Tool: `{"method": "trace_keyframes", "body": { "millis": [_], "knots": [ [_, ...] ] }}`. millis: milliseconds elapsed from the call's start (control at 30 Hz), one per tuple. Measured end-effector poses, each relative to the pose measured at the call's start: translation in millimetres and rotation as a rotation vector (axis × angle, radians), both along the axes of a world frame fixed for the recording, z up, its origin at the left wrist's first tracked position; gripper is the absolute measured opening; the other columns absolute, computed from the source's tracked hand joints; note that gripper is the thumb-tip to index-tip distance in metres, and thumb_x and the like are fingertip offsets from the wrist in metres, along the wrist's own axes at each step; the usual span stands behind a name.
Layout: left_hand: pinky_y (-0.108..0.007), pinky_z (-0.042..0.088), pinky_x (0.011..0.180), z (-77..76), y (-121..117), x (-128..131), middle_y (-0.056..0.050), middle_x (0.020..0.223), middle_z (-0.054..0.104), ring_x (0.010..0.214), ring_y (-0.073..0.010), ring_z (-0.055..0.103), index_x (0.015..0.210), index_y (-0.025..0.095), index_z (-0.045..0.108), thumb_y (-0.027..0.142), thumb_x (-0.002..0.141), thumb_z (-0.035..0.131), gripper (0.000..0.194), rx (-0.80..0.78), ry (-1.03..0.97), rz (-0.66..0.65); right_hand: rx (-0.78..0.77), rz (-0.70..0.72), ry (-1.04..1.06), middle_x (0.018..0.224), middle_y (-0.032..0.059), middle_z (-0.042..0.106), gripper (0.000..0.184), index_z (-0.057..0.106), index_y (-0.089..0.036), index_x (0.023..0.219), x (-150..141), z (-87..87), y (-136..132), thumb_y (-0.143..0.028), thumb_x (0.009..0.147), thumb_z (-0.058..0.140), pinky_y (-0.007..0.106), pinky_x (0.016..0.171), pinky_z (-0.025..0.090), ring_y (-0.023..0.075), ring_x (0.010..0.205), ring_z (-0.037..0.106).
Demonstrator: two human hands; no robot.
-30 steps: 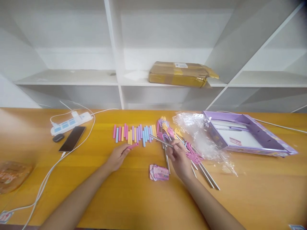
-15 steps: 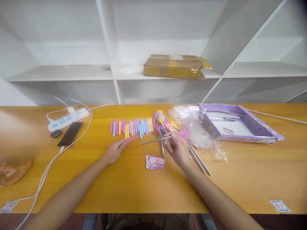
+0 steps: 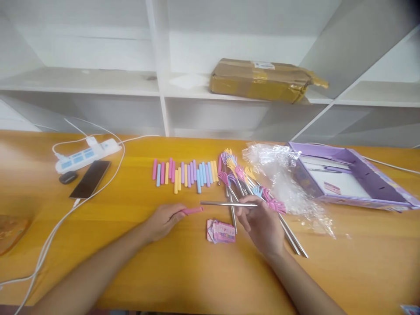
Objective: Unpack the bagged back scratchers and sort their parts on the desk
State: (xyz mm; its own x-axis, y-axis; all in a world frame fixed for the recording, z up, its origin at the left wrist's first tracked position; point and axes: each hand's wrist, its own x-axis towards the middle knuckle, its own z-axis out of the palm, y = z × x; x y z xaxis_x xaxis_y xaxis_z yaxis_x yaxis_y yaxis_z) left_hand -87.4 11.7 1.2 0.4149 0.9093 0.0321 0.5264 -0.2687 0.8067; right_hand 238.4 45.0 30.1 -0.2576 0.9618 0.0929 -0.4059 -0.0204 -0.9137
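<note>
My left hand (image 3: pixel 168 221) grips a pink tube-shaped handle (image 3: pixel 193 211), its open end pointing right. In my right hand (image 3: pixel 260 223) is a back scratcher with a thin metal rod (image 3: pixel 218 203); the pink hand-shaped head (image 3: pixel 276 205) beyond my fingers seems to belong to it. The rod's free tip is close to the handle's open end, slightly above it and apart. Behind the right hand lie several more back scratchers (image 3: pixel 240 173) with coloured heads and metal rods. A row of pink, blue, yellow and purple handles (image 3: pixel 183 174) lies beyond the left hand.
A small pile of pink cards (image 3: pixel 223 232) lies between my hands. To the right are crumpled clear plastic (image 3: pixel 282 175) and a purple box (image 3: pixel 370 200). A phone (image 3: pixel 90 179), a power strip (image 3: pixel 88 155) and white cables are at left. A taped carton (image 3: pixel 259 83) sits on the shelf.
The view has shifted, and the table things appear larger. The rod has turned nearly level, and its tip has come nearer the pink handle's open end, which now faces it.
</note>
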Motion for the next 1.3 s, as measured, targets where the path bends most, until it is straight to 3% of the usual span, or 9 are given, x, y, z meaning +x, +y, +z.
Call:
{"method": "trace_keyframes", "body": {
  "millis": [400,600,867,1000,1167,1300],
  "knots": [
    [-0.029,0.049,0.078,2.6,-1.6,1.8,-0.004,0.097,0.077,0.086,-0.0204,0.070,0.114,0.020,0.073,0.062,0.113,0.036,0.056,-0.008,-0.025,-0.005,-0.042,-0.051,-0.027,0.071,-0.0007,0.072,0.028,0.064,-0.025,0.095,4.9,-1.7,1.2,-0.051,0.105,0.061,0.029,0.051,0.036,0.0108,0.043,0.046],
    [-0.029,0.051,0.078,4.9,-2.5,1.9,-0.005,0.102,0.080,0.089,-0.0210,0.072,0.113,0.021,0.076,0.062,0.112,0.039,0.055,0.009,-0.058,0.070,-0.066,-0.102,-0.021,0.070,-0.0022,0.069,0.027,0.064,-0.025,0.095,5.4,-5.4,2.8,-0.049,0.105,0.059,0.028,0.049,0.036,0.0103,0.042,0.043],
    [-0.027,0.048,0.070,2.4,-0.4,1.1,-0.003,0.089,0.077,0.076,-0.0182,0.068,0.111,0.020,0.078,0.060,0.112,0.043,0.054,0.065,-0.030,0.139,-0.058,-0.070,-0.058,0.068,-0.0028,0.068,0.029,0.065,-0.025,0.094,4.8,-8.2,4.6,-0.053,0.103,0.063,0.028,0.049,0.036,0.0103,0.042,0.042],
    [-0.029,0.052,0.081,1.5,0.7,-2.4,-0.006,0.098,0.078,0.086,-0.0197,0.070,0.120,0.021,0.077,0.058,0.113,0.043,0.051,0.176,-0.006,0.069,-0.014,-0.054,-0.103,0.072,-0.0021,0.065,0.030,0.067,-0.025,0.093,8.3,-12.7,7.0,-0.054,0.102,0.066,0.028,0.048,0.035,0.0114,0.046,0.046],
    [-0.028,0.050,0.079,4.0,-0.5,-0.1,-0.005,0.093,0.074,0.082,-0.0184,0.067,0.111,0.023,0.077,0.055,0.114,0.040,0.049,0.209,0.065,-0.012,0.036,-0.018,-0.165,0.071,-0.0010,0.062,0.032,0.069,-0.025,0.095,9.8,-23.6,8.3,-0.055,0.104,0.064,0.030,0.053,0.043,0.0144,0.053,0.051],
    [-0.028,0.051,0.078,5.5,-0.7,1.3,-0.003,0.093,0.074,0.082,-0.0181,0.068,0.113,0.022,0.074,0.050,0.114,0.043,0.042,0.188,0.037,0.118,0.056,-0.093,-0.164,0.067,-0.0011,0.062,0.036,0.070,-0.024,0.101,7.0,-22.7,8.7,-0.059,0.103,0.064,0.031,0.053,0.046,0.0167,0.056,0.054]
  ]
}}
